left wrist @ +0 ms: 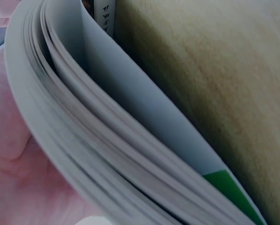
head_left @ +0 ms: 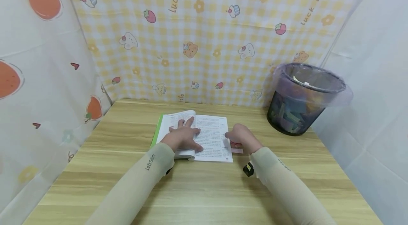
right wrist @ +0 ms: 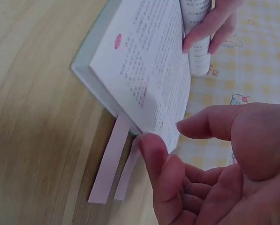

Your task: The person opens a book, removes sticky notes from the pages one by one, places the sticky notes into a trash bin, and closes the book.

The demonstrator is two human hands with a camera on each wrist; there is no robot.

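Note:
A thick book [head_left: 211,140] with printed pages and a green cover edge lies spread on the table. My left hand [head_left: 183,137] rests across its curved left pages, fingers apart. In the left wrist view the bent stack of pages [left wrist: 97,136] hides most of that hand. At the book's right edge is my right hand [right wrist: 200,168], its index fingertip touching the page edge and its thumb held away. The other fingers of that hand are curled. Two pink paper strips [right wrist: 110,161] stick out from between the pages beside the index finger.
A dark bin [head_left: 287,111] with a purplish liner stands at the table's back right and holds scraps. Behind the wooden table [head_left: 204,189] hangs a yellow checked cloth [head_left: 207,34]. White sheets hang at both sides. A small black device [head_left: 248,169] sits at the right wrist.

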